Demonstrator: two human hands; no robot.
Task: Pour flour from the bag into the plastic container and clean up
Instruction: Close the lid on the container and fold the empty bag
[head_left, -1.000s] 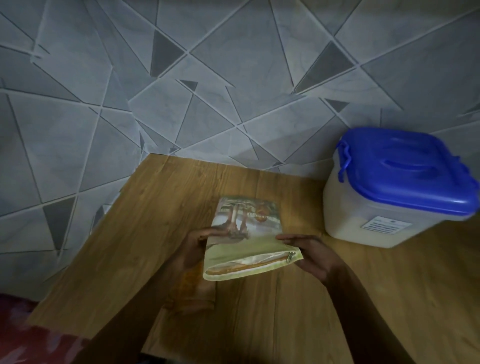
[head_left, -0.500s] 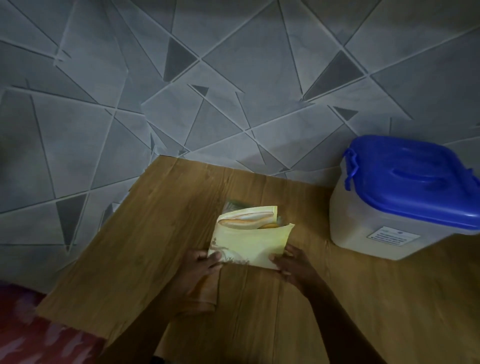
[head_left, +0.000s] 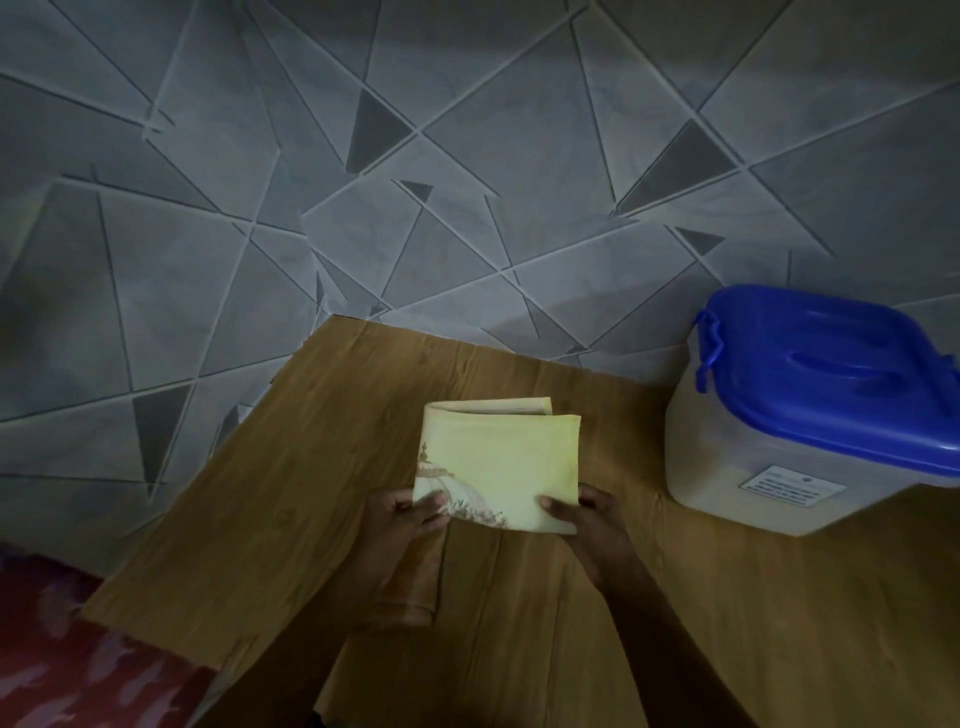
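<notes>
Evidently we're nearly done: our left hand (head_left: 400, 525) and right hand (head_left: 587, 519) pinch the folded flour bag (head_left: 498, 462) flat on the table (head_left: 291, 493). The plastic container (head_left: 753, 467) stands lidded nearby, so only tidying away seems left.

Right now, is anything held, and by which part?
The folded bag: the left hand pinches its near left corner, the right hand its near right corner.
</notes>
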